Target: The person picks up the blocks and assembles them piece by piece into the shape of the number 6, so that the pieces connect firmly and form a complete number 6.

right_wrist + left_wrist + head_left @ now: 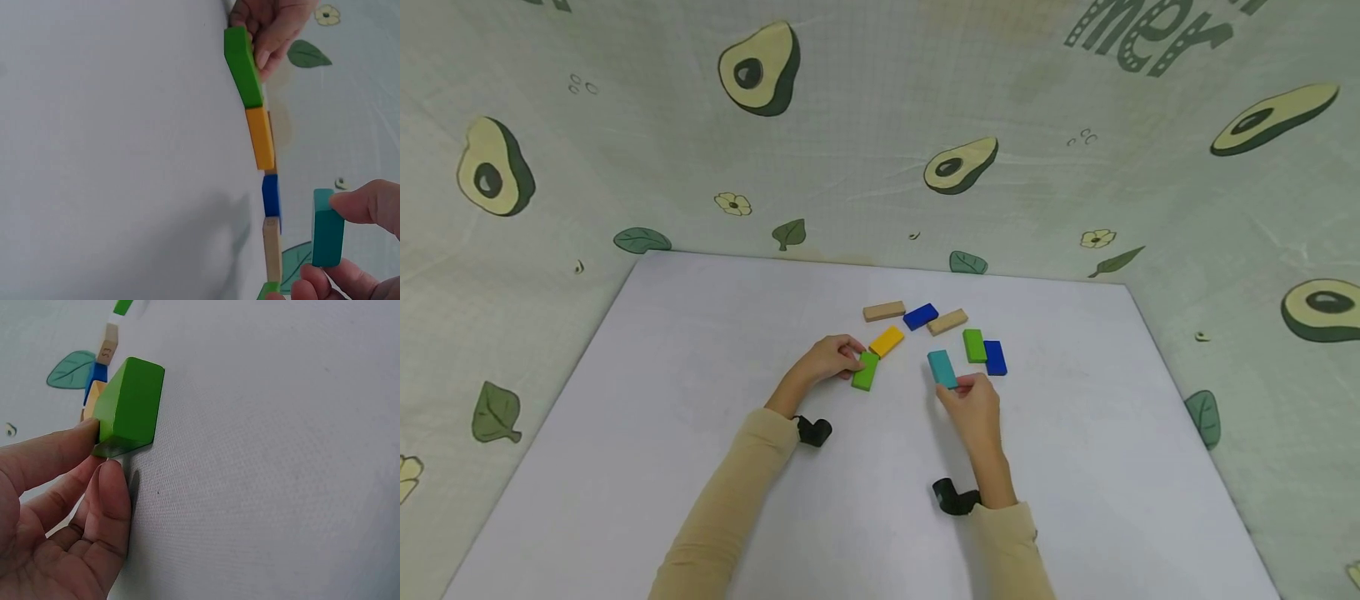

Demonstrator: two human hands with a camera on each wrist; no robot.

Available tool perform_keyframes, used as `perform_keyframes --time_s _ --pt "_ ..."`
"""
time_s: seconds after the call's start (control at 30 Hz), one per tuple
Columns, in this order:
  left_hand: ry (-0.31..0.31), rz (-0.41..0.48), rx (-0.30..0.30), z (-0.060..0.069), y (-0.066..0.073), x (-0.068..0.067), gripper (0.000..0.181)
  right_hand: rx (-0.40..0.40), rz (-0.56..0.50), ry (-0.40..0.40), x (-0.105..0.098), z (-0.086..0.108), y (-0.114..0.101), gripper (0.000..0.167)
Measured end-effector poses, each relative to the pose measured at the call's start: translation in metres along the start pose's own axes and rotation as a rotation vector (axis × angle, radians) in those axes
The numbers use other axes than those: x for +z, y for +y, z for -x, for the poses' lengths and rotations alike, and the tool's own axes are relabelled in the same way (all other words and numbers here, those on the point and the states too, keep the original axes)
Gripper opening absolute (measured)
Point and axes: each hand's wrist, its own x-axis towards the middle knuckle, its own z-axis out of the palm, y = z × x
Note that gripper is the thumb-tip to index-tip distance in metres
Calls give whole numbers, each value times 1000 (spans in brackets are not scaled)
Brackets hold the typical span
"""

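The left hand (832,358) pinches a green block (866,372) that lies on the white table, its upper end by the yellow block (887,342). In the left wrist view the thumb and fingers of that hand (69,500) hold the near end of the green block (132,403). The right hand (976,410) holds a teal block (942,369) by its lower end. In the right wrist view this teal block (328,228) is between thumb and fingers, apart from the row of blocks.
Beyond the hands, a wooden block (883,311), a blue block (921,316) and another wooden block (947,322) curve across the white table (700,333). To the right, a second green block (974,346) lies beside another blue block (995,357). Avocado-print cloth (865,125) surrounds the table.
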Motion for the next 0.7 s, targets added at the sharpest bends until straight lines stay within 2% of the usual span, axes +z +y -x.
perform_keyframes --time_s 0.5,0.7 --pt "9 2 -14 -1 -1 2 31 -35 -11 -102 19 30 -13 33" --pt "11 10 -13 -2 -1 1 31 -55 18 -141 30 38 -16 32"
